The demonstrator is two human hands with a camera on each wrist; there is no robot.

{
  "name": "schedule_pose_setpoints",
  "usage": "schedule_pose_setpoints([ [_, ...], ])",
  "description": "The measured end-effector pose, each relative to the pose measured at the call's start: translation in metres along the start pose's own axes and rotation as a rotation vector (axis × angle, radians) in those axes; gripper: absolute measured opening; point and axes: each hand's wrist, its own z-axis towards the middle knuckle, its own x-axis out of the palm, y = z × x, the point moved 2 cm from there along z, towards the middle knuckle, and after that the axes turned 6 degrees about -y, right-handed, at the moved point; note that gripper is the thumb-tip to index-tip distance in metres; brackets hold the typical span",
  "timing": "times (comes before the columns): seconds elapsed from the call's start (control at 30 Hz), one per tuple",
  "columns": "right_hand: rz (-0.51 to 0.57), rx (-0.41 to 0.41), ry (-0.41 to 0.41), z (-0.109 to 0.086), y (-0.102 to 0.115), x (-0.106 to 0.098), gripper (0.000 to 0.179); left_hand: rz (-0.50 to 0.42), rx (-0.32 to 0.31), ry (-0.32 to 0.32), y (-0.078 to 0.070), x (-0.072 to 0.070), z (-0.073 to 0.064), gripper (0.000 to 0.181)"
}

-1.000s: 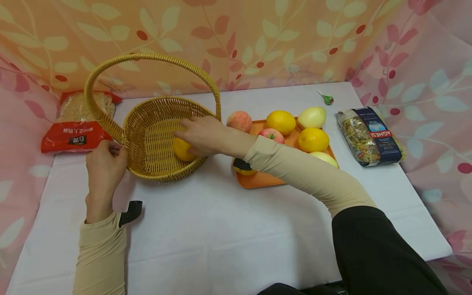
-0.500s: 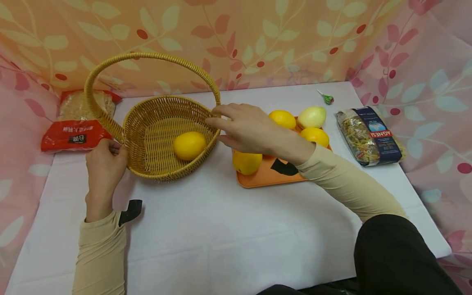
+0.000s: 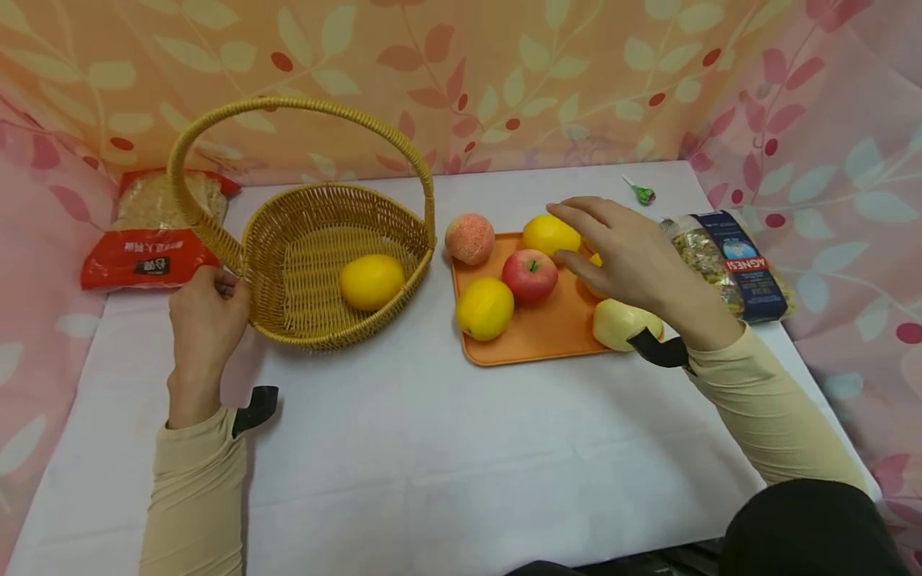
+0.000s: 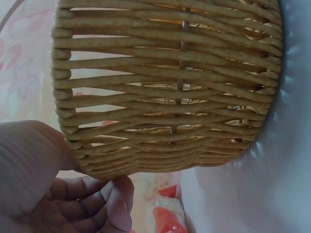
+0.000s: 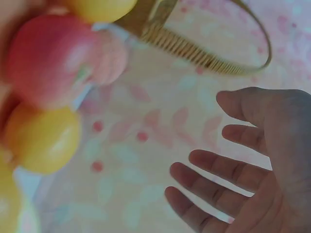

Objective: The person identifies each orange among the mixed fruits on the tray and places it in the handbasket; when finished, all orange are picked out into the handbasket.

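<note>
My left hand (image 3: 209,324) grips the left side of the yellow wicker basket (image 3: 302,280), at the foot of its tall handle; the left wrist view shows the fingers (image 4: 119,204) curled at the woven rim. One lemon (image 3: 372,282) lies inside the basket, toward its right wall. Over the right part of the orange tray (image 3: 551,340) hovers my right hand (image 3: 637,260), fingers spread and holding nothing. On the tray are a red apple (image 3: 530,277), a lemon (image 3: 485,309), another lemon (image 3: 551,234) and a pale yellow-green fruit (image 3: 618,325). The hand partly covers other fruit.
A fuzzy pink peach (image 3: 470,238) sits at the tray's back left corner. Behind the basket's left side lies a red and clear bag (image 3: 151,256). A pasta bag (image 3: 745,272) and a wrapped lollipop (image 3: 641,194) lie at the right. Patterned curtains enclose the back and sides.
My right hand has let go of the lemon inside the basket, come out, and swung right to above the tray's far side. My left hand has stayed at the basket.
</note>
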Motion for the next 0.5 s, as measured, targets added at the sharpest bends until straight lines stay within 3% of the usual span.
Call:
schedule_pose_setpoints([
  [0.3, -0.039, 0.332, 0.229, -0.061, -0.033, 0.002, 0.057, 0.004, -0.003, 0.016, -0.003, 0.002, -0.001, 0.034],
  [0.5, -0.021, 0.449, 0.274, -0.081, -0.057, 0.007, 0.057, 0.009, -0.011, 0.014, -0.001, -0.001, 0.000, 0.036],
])
